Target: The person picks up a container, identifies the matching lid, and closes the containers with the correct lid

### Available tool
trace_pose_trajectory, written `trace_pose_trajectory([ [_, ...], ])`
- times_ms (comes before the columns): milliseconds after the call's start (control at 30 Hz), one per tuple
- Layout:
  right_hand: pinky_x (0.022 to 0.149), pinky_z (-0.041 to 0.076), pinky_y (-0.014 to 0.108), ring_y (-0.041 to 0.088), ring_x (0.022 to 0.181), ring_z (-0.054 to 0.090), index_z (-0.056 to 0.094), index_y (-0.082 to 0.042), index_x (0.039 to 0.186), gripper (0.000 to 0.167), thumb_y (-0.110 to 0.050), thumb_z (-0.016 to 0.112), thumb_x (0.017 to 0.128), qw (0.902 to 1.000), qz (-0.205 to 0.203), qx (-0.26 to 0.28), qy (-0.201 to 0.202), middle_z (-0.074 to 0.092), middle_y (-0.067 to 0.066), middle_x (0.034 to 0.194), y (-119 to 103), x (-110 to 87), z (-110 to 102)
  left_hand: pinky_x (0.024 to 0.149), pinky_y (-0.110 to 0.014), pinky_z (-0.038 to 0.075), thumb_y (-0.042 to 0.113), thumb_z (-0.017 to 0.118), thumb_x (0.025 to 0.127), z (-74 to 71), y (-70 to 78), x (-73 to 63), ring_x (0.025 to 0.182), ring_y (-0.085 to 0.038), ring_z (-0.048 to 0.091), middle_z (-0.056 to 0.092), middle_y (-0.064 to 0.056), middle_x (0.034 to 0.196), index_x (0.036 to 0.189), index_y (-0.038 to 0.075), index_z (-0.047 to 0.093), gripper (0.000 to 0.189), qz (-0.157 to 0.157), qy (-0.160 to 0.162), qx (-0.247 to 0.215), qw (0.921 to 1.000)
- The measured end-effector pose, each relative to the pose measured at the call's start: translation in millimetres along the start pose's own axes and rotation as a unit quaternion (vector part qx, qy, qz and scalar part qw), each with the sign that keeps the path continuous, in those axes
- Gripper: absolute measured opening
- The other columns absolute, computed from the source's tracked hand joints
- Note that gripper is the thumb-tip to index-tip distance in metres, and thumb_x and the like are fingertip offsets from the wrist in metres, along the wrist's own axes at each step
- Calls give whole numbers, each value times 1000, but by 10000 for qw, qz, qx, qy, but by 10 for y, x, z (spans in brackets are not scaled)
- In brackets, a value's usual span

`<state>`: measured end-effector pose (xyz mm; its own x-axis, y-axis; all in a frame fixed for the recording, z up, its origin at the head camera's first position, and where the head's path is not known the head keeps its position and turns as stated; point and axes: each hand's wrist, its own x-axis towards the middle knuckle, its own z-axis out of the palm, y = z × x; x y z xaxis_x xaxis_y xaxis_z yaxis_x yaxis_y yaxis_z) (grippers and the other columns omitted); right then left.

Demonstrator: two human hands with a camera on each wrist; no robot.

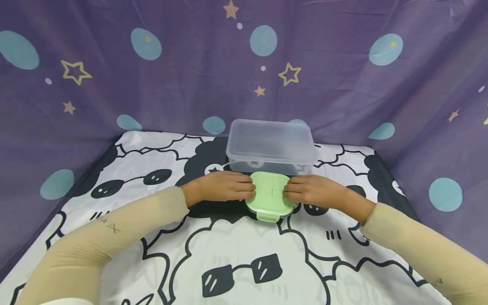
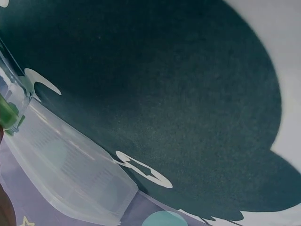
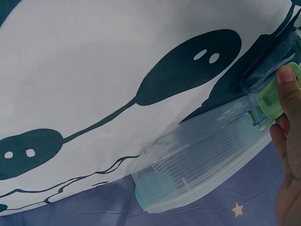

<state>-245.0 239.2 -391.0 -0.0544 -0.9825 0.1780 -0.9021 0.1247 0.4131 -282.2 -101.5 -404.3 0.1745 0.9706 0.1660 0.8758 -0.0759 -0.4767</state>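
A glass food container with a light green lid (image 1: 270,190) sits on the cloth between the two hands. My left hand (image 1: 223,185) grips its left edge, fingers curled over the lid; its thumb is hidden in the head view. At the opposite edge my right hand (image 1: 316,191) holds the container, fingertips on the lid. In the right wrist view the right thumb (image 3: 286,82) presses on a green side latch (image 3: 269,100), above the clear glass body (image 3: 270,61). Another green latch (image 1: 268,216) shows at the front. Only a sliver of the left hand appears in the left wrist view.
Right behind the food container stands a large translucent plastic box (image 1: 270,142). The table is covered by a black and white patterned cloth (image 1: 244,250). A purple curtain (image 1: 198,76) with stars and blue spots hangs behind and at both sides.
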Motion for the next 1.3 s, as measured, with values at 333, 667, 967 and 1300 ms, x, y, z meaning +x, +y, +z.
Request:
trace_pose_trajectory([
  [333, 95, 54, 33, 23, 106, 63, 69, -5, 115, 31, -13, 76, 86, 9999, -52, -132, 45, 68, 5, 114, -11, -58, -4, 102, -33, 50, 5, 66, 99, 41, -37, 54, 117, -22, 56, 61, -2, 127, 127, 11, 61, 29, 85, 74, -115, 9999],
  [667, 97, 54, 34, 22, 107, 64, 70, -4, 115, 31, -11, 72, 85, 9990, -249, -352, 113, 69, 6, 114, 5, -59, 10, 104, -33, 48, 6, 64, 100, 52, -45, 45, 117, -21, 55, 60, -1, 129, 128, 12, 60, 30, 75, -7, -117, 9999],
  [967, 98, 54, 34, 22, 107, 65, 70, -5, 114, 29, -8, 69, 85, 9985, -317, -436, 71, 70, 6, 113, 17, -50, -26, 104, -35, 49, 4, 63, 99, 112, -79, 35, 117, -23, 56, 61, -2, 129, 128, 11, 60, 30, 151, 194, -202, 9995],
  [1300, 98, 54, 33, 22, 107, 65, 70, -5, 115, 32, -1, 70, 84, 9987, -315, -395, 110, 70, 6, 114, 10, -15, -2, 100, -36, 51, 5, 58, 103, 192, -51, 40, 111, -23, 58, 62, -2, 123, 120, 11, 62, 19, 118, 595, -206, 9979],
])
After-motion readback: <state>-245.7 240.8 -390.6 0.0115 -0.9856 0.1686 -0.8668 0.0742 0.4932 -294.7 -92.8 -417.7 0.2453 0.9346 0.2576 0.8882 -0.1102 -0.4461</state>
